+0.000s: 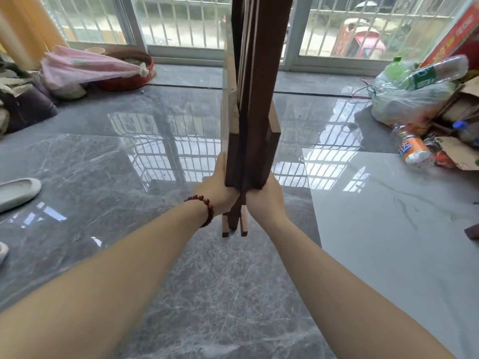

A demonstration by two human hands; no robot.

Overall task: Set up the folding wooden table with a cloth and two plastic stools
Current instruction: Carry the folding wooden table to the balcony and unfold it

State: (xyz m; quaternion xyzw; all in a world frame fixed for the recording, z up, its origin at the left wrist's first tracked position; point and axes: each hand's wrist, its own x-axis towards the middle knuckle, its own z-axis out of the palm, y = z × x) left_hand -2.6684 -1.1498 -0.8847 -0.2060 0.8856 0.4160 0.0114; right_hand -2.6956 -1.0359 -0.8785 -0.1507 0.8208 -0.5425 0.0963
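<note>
The folding wooden table [252, 104] is dark brown and folded flat. It stands upright on edge in the middle of the head view, its leg ends [234, 225] just above the glossy grey floor. My left hand [217, 189], with a red bead bracelet on the wrist, grips its left side near the bottom. My right hand [267, 196] grips the right side at the same height. No cloth or plastic stools show in view.
A pink mesh cover [88, 67] and a red round tray [129, 71] lie far left. A bag of plastic bottles [414, 92], an orange bottle [412, 149] and cardboard [461, 154] crowd the right. A white shoe [18, 191] lies left. Barred glass doors [181, 22] stand behind.
</note>
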